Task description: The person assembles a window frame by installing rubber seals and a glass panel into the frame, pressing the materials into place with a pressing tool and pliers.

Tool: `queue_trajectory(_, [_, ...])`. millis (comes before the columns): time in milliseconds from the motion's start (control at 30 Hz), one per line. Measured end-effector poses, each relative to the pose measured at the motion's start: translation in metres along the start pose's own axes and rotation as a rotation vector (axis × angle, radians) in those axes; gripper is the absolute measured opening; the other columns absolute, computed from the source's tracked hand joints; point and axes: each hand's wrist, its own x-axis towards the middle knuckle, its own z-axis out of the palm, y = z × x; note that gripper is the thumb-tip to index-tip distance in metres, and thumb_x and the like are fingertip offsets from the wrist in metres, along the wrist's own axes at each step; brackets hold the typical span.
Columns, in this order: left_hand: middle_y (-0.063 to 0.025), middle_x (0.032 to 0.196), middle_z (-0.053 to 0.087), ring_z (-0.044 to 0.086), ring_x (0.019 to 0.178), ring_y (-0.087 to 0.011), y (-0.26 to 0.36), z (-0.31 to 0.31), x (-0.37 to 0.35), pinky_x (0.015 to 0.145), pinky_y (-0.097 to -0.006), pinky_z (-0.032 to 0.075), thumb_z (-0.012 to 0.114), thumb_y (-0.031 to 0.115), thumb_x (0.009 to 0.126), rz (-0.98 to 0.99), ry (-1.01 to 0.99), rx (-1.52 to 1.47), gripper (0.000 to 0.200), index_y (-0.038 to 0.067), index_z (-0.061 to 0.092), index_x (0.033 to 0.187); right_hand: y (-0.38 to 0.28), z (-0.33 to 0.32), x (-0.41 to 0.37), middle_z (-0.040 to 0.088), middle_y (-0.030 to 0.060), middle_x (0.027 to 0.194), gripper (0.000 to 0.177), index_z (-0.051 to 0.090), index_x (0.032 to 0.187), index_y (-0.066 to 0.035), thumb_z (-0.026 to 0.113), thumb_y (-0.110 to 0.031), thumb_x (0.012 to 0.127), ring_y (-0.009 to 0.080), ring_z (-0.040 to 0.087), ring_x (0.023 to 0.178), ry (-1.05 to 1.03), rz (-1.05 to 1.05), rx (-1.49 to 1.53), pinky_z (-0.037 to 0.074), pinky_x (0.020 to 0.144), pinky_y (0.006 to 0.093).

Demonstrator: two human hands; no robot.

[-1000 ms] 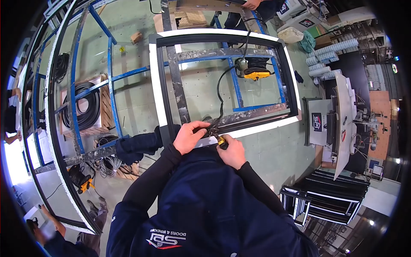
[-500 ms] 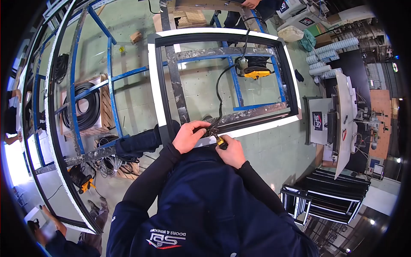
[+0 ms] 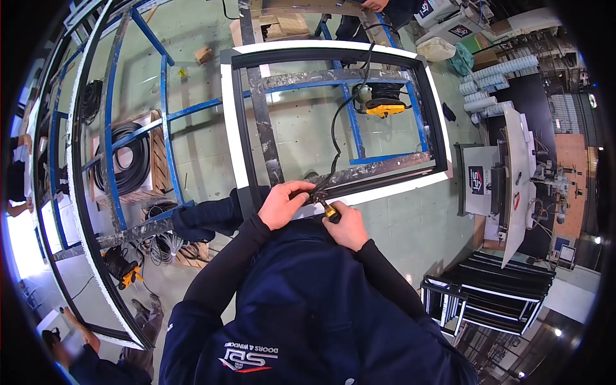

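- Watching my left hand (image 3: 282, 204) curling shut around a dark piece (image 3: 314, 190) at the near rail of the window frame (image 3: 234, 128); I am not making out what it is.
- My right hand (image 3: 350, 228) is gripping a yellow-handled tool (image 3: 330, 212) just beside that rail.
- A black cable (image 3: 333, 128) is running far across the frame to a yellow reel (image 3: 384, 108), crossing the blue stand (image 3: 355, 131).
- Hose coils (image 3: 122, 160) are lying well apart, left.

open room inside the window frame (image 3: 228, 128), black cable (image 3: 332, 131) and grey steel bar (image 3: 263, 128) across it
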Motion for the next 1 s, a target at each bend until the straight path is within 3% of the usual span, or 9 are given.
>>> queue_trajectory(367, [-0.0084, 0.107, 0.074, 0.067, 0.097, -0.0116, 0.001, -0.003, -0.001, 0.091, -0.0285, 0.054, 0.061, 0.002, 0.094, -0.046, -0.057, -0.043, 0.032, -0.002, 0.067, 0.125, 0.002, 0.001, -0.001, 0.071, 0.0255, 0.090, 0.031, 0.069, 0.105, 0.001, 0.075, -0.018, 0.081, 0.0437, 0.069, 0.087, -0.040, 0.011, 0.025, 0.055, 0.081, 0.0467])
queue_trajectory(667, [-0.0088, 0.108, 0.073, 0.068, 0.098, -0.0130, -0.003, -0.002, -0.004, 0.091, -0.0290, 0.054, 0.062, 0.001, 0.094, -0.049, -0.042, -0.050, 0.032, -0.002, 0.068, 0.125, 0.001, 0.002, -0.001, 0.071, 0.0242, 0.085, 0.031, 0.068, 0.103, 0.002, 0.076, -0.019, 0.082, 0.0425, 0.070, 0.083, -0.042, 0.011, 0.042, 0.055, 0.078, 0.0452])
queue_trajectory(767, [-0.0044, 0.105, 0.072, 0.063, 0.094, -0.0077, -0.004, -0.002, -0.005, 0.086, -0.0260, 0.053, 0.061, 0.001, 0.096, -0.017, -0.044, -0.025, 0.034, -0.002, 0.065, 0.130, -0.001, 0.002, -0.001, 0.071, 0.0235, 0.084, 0.031, 0.068, 0.103, 0.002, 0.076, -0.019, 0.082, 0.0417, 0.070, 0.082, -0.041, 0.010, 0.043, 0.055, 0.076, 0.0447])
queue_trajectory(1000, [-0.0107, 0.107, 0.068, 0.067, 0.094, -0.0156, -0.002, 0.002, -0.006, 0.088, -0.0295, 0.054, 0.062, 0.002, 0.094, 0.016, 0.015, -0.002, 0.030, -0.001, 0.069, 0.124, 0.002, 0.005, -0.001, 0.071, 0.0234, 0.083, 0.032, 0.067, 0.103, 0.002, 0.077, -0.019, 0.081, 0.0414, 0.070, 0.082, -0.023, 0.000, 0.035, 0.055, 0.076, 0.0444])
